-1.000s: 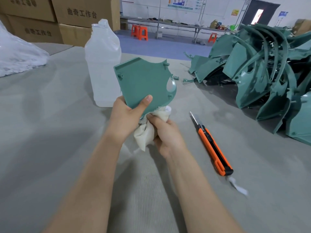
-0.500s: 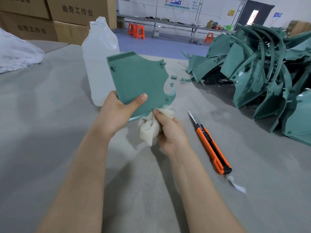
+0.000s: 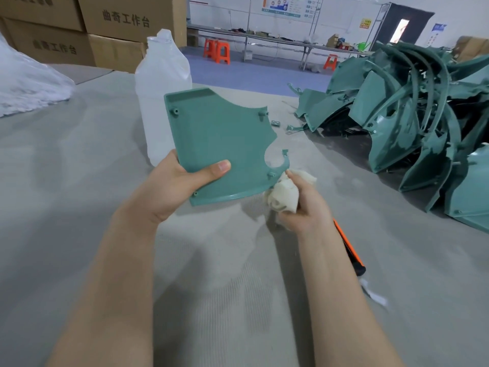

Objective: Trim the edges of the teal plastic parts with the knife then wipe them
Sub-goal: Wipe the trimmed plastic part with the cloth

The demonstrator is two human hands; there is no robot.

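Note:
My left hand (image 3: 172,186) grips a flat teal plastic part (image 3: 219,139) at its lower left corner, thumb on the inner face, and holds it above the grey work surface. My right hand (image 3: 304,207) holds a crumpled white cloth (image 3: 284,192) against the part's lower right curved edge. The orange knife (image 3: 349,250) lies on the surface behind my right forearm, which hides most of it.
A translucent plastic bottle (image 3: 161,83) stands just behind the held part. A large heap of teal parts (image 3: 412,123) fills the right side. Cardboard boxes (image 3: 105,27) and a white plastic bag (image 3: 26,86) sit at the far left. A white scrap (image 3: 375,296) lies near the knife's end.
My right hand has slid the cloth to the right along the part's lower edge, up to the curved corner. My left hand has tilted the part flatter. My right forearm now covers the knife.

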